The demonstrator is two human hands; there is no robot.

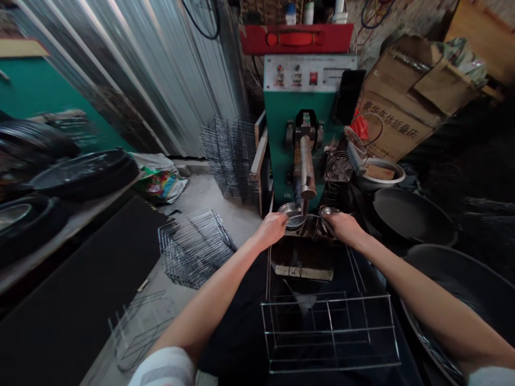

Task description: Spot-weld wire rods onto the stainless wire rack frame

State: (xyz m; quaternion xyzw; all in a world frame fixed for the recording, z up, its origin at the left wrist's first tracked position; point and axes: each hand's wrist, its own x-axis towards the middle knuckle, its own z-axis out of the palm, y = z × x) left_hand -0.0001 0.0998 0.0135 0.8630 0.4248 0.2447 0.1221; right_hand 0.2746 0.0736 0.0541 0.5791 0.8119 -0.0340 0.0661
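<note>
A wire rack [330,332] of thin metal rods hangs over my lap, its long side wires running away from me to my hands. My left hand [271,230] is closed in a pinch around the far end of the rack, on the left. On the right, my right hand [341,226] is closed around the other far corner. Between the hands, the rack's far edge lies just under the electrode [308,187] of a green spot welding machine [277,139]. Whether the rod touches the tip I cannot tell. A small metal bowl [294,217] sits beside my left fingertips.
Stacked wire grids [229,155] stand left of the machine, with another wire bundle [197,246] on the floor. Large black pans [414,217] crowd the right side. A cardboard box [402,118] leans behind them. A black board [88,284] lies at left.
</note>
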